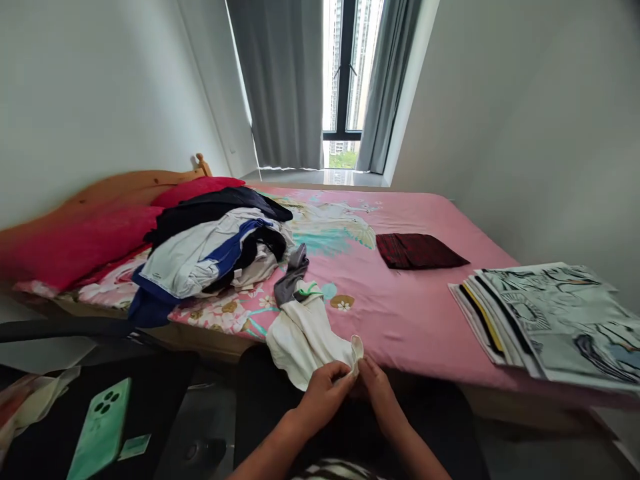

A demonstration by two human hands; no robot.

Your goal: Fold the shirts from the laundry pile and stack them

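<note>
A white garment with a grey end (pixel 305 327) stretches from the bed down to my lap; a bit of green trim shows where its white and grey parts meet. My left hand (pixel 326 390) pinches the garment's near edge, fingers closed. Right beside it, my right hand (pixel 377 390) grips the same edge from the other side, where a small fold of white cloth stands up between the hands. The garment's exact kind cannot be made out. Its grey end lies on the pink bed sheet (pixel 400 313), close to a heap of clothes (pixel 200 247).
A folded dark red checked cloth (pixel 420 251) lies mid-bed. Folded clothes are stacked (pixel 555 320) at the right edge. Red pillows (pixel 115 240) rest by the wooden headboard (pixel 135 183). At lower left, a green phone (pixel 100 427) and a small card (pixel 135 447) lie on a black surface.
</note>
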